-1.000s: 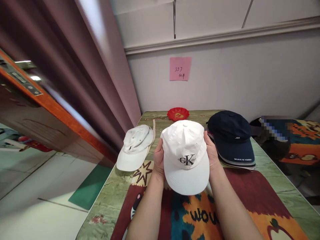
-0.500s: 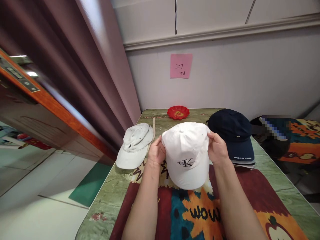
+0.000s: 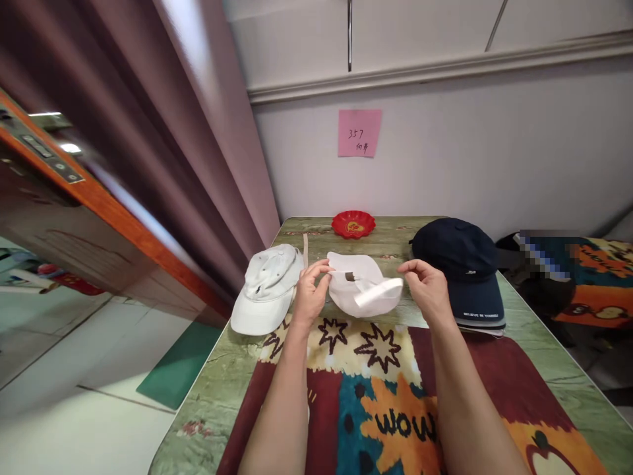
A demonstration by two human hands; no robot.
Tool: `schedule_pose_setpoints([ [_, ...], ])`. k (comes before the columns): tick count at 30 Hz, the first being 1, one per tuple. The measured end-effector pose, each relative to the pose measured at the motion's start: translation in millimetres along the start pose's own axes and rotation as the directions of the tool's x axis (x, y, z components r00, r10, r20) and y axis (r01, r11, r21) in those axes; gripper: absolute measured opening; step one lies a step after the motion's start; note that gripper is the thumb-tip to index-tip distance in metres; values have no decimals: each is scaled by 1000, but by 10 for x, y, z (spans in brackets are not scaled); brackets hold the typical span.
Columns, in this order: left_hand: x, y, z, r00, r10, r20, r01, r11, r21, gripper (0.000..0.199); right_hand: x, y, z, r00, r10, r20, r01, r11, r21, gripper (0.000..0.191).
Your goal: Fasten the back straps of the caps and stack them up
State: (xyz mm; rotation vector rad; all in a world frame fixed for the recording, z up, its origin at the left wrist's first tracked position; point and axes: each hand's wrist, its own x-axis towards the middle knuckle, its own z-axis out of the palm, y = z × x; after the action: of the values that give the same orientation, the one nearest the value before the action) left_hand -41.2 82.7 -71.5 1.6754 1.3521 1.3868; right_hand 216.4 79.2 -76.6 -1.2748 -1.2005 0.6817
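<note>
The white cap point(image 3: 356, 303) is at the middle of the table, turned so that its inside, a thin back strap and a small dark label show. Its front lettering is out of view. My left hand point(image 3: 312, 290) pinches the cap's left edge near the end of the strap. On the other side my right hand point(image 3: 429, 289) is close to the cap's right edge, thumb and forefinger a little apart, with no cloth visible between them. A light grey cap point(image 3: 270, 280) lies left of my left hand. Beyond my right hand stands a navy cap point(image 3: 457, 254), stacked on other caps.
A red scalloped dish point(image 3: 353, 225) sits at the table's back edge by the wall. A patterned mat point(image 3: 386, 409) covers the near part of the green table point(image 3: 198, 396). A curtain point(image 3: 212, 132) and a wooden door edge point(image 3: 123, 218) stand on the left.
The white cap has been turned over from its front outward to its inside and strap showing. It sits lower behind the hands, and my right hand has come off its edge.
</note>
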Motion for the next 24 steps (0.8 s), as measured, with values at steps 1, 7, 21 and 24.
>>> schedule_pose_setpoints([
  [1,3,-18,-7,1000,9,14,-10,998,67,12,-3,-11,-20,1000,-13,11,14,998,-67,16],
  [7,-3,59,-24,996,81,50,-90,970,226,14,-110,-451,-85,932,-119,343,213,944,-252,31],
  [21,-42,286,1,986,135,96,-157,951,265,23,-168,-557,-154,853,-129,506,399,786,-471,8],
  [24,-78,403,51,974,189,125,-217,938,271,31,-198,-670,-141,834,-147,532,381,850,-363,8],
])
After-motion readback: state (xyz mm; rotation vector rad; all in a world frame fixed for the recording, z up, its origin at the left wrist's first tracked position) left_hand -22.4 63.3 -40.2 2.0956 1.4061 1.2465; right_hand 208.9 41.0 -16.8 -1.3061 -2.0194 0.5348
